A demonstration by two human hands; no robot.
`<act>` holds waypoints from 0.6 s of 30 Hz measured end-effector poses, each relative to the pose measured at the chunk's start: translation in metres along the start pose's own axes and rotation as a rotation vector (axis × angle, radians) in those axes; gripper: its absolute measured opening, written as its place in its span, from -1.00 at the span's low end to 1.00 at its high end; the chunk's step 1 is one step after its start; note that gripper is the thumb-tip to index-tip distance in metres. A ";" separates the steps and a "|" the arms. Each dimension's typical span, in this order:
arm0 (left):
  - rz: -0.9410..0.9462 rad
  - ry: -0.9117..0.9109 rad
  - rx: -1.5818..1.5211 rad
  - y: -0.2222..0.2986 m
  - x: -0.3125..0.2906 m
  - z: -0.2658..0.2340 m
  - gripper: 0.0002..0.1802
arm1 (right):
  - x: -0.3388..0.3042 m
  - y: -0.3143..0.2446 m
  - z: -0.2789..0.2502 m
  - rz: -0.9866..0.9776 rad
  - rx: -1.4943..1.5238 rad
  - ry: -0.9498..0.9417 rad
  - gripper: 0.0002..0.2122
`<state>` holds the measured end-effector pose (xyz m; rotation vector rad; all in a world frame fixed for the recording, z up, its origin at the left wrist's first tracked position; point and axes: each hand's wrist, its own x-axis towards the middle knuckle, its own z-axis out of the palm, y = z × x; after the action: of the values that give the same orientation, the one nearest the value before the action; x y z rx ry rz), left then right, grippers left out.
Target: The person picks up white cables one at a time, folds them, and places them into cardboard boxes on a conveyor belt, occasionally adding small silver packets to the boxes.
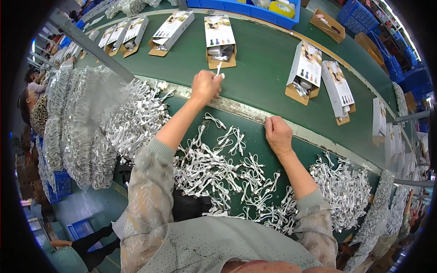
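Observation:
My left hand (205,86) reaches over the green conveyor belt (259,63), its fingers closed on a white charging cable (219,68). One end of this cable points at the open near end of a white printed box (219,34), whose brown flap hangs out with a dark bag and a white part inside. My right hand (278,135) is closed by the belt's metal rail (241,108); whatever its fingers hold, if anything, is hidden. Below both hands, many bundled white cables (205,166) lie loose on the green worktable (189,120).
More open boxes (304,70) stand along the belt on both sides. Cable heaps (341,191) flank me, with plastic-bagged cables (75,123) at left. A metal post (91,43) slants across the left side. A blue bin (246,10) sits beyond the belt. Other people (38,107) are at left.

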<state>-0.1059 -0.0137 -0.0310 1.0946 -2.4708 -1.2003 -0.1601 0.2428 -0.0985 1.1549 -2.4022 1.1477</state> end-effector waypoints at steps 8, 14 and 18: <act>0.022 0.136 -0.027 0.010 0.092 0.055 -0.72 | -0.001 -0.003 0.010 0.000 0.003 -0.046 -0.84; 0.538 -0.322 0.382 -0.010 -0.012 -0.005 -0.66 | 0.005 0.003 0.008 0.013 -0.015 -0.044 -0.83; 0.575 -0.262 0.675 -0.042 -0.080 -0.021 -0.79 | 0.005 0.005 0.008 -0.008 -0.046 -0.029 -0.83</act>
<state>-0.0167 0.0122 -0.0366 0.2505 -3.1733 -0.3586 -0.1659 0.2354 -0.1041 1.1742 -2.4299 1.0745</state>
